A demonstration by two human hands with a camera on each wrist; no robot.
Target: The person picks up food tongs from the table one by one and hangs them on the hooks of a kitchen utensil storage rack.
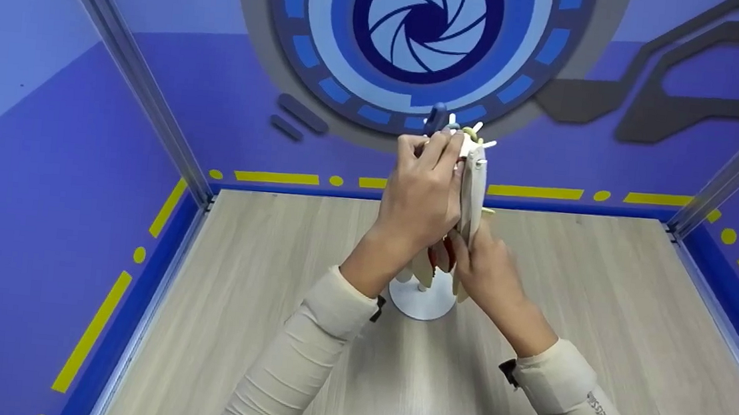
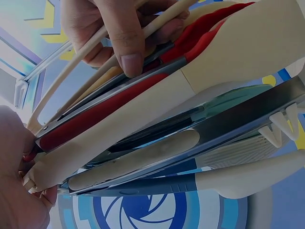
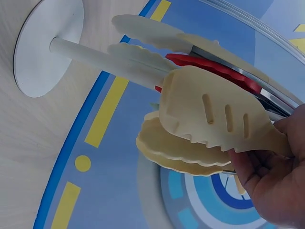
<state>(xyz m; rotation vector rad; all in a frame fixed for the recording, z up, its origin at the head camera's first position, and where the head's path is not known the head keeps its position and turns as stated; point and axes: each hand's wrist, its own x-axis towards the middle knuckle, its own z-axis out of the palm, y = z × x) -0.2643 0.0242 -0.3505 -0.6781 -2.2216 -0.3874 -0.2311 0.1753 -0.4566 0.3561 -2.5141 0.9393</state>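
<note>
Several kitchen tongs hang from a white stand, whose round base rests on the table. My left hand is at the top by the hooks, fingers curled on the tongs' upper ends; which pair they hold is partly hidden. Lower down, my right hand grips beige slotted tongs by the arms, with the slotted head pointing downward. Red-gripped metal tongs and cream-headed tongs hang close beside them. A dark-blue handle sticks up behind my left fingers.
The stand's white pole rises from its base. White hooks jut out at the top. Behind is a blue printed wall, and metal posts mark the corners. A wood-grain tabletop spreads around the base.
</note>
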